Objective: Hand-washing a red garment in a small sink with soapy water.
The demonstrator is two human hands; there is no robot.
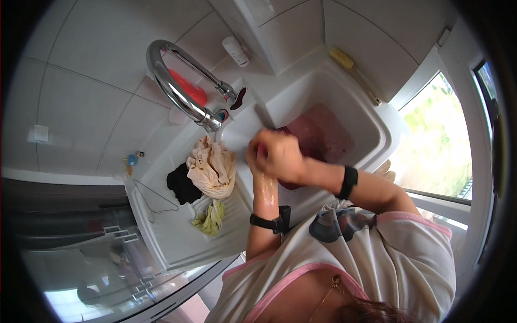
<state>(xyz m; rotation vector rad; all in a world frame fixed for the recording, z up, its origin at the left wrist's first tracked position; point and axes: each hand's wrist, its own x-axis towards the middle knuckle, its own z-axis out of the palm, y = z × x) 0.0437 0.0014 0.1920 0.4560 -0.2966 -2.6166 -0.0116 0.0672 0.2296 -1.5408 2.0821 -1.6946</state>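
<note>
My left hand (255,155) and my right hand (282,157) are pressed together over the left side of a white sink basin (377,137), both blurred. Between them is a dark red wet cloth (287,131), gripped by both; a bit of pink-red shows between the fingers. More of the dark red cloth hangs below my hands into reddish, slightly foamy water (323,125). My left forearm is wet and glossy. How much cloth lies under the water is hidden.
Left of the basin, a ribbed drainboard (181,242) bears a cream cloth (214,169), black cloth (181,183), green cloth (211,218) and wire hanger (155,210). Behind stand a chrome faucet (161,82), red bottle (188,89) and white bottle (236,51). A scrub brush (355,76) lies on the rim.
</note>
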